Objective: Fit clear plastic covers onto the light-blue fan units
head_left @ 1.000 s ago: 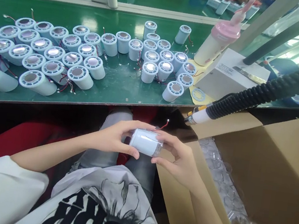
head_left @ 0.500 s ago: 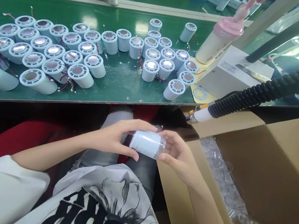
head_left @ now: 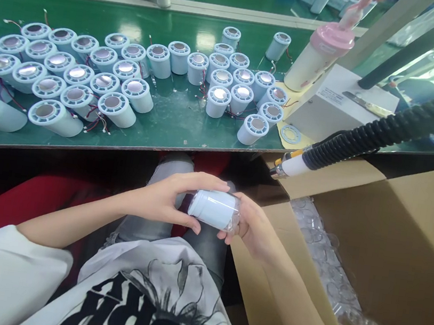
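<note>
Above my lap, a light-blue cylinder (head_left: 214, 209) lies sideways between my two hands, with a clear plastic sleeve (head_left: 236, 216) over at least its right end. From the left, my left hand (head_left: 171, 199) curves round it, fingers along the top and thumb below. At the sleeved end, my right hand (head_left: 254, 227) grips with its fingertips, some showing beneath. On the green bench stand several similar light-blue cylinders (head_left: 115, 108) with round metallic centres and thin red and dark wires.
To the right, an open cardboard box (head_left: 402, 226) holds several clear plastic pieces (head_left: 328, 259). A black corrugated hose (head_left: 349, 138) slants above it. A pink-topped bottle (head_left: 316, 58) and a grey box (head_left: 329, 111) stand on the bench's right end, near a pale ring (head_left: 291, 134).
My right hand has turned and shifted its grip, so its fingertips now show under the sleeved end. The held cylinder and my left hand stay nearly in place. The far-right bench cylinder moved slightly.
</note>
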`<state>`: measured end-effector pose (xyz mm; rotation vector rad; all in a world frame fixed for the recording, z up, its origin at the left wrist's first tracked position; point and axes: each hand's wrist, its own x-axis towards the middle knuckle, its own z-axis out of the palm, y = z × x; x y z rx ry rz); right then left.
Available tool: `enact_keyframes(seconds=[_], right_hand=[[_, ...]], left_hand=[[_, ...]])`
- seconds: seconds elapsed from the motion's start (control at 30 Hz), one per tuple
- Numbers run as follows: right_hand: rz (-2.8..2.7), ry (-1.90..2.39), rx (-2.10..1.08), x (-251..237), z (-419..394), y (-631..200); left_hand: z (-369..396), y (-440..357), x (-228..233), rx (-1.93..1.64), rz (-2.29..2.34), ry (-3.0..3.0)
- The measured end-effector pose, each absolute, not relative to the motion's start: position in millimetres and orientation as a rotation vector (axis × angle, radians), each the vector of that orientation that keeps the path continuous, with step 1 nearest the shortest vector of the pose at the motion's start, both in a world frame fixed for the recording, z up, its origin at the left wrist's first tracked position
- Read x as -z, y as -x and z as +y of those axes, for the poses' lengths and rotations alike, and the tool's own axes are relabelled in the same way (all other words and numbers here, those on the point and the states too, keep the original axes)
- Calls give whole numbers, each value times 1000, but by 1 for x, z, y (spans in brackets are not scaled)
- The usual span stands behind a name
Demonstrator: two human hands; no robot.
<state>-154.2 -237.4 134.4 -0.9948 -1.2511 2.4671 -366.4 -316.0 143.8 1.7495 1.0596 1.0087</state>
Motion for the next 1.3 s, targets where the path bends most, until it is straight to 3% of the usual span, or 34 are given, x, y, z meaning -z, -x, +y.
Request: enact_keyframes(seconds=[0.4,0.47,0.63,0.7,0.9,1.13,1.3], right_hand=[[-1206,1066,-2716,-134,-243,159],[-1410,1055,-2491,-130,-244,155],[-2051,507,-1398,-124,-244,143],[-2159,369,-1279,-124,-244,141],[-1797,623,-1865,-128,-243,141],[-1825,811,-1889,-129,-246,141],[-1963,823,-1980,-121,-230,139]], left_hand=[[-319,364,-145,-1036,1073,-1745],[-322,362,-147,-1029,1117,-1619],[-327,357,-152,-973,1161,-1307],[-326,356,-153,-952,1160,-1284],[-324,361,-155,-930,981,-1336],[-324,355,-147,-847,945,-1093],[-314,368,-140,-706,1189,-1005]])
